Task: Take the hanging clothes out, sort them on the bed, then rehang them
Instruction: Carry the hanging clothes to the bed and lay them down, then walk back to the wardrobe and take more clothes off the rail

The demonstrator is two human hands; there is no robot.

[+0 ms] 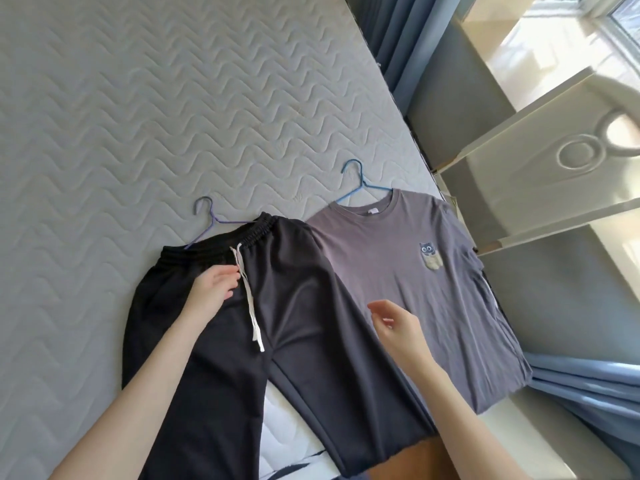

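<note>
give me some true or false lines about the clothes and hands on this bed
1. The black trousers lie left of the grey T-shirt. True.
2. The T-shirt is on a purple hanger. False: it is on the blue hanger.
3. The left hand rests on the trousers beside the white drawstring. True.
4. The right hand grips the T-shirt. False: its fingers are relaxed and hold nothing.
5. Both garments hang in a wardrobe. False: they lie on the mattress.
</note>
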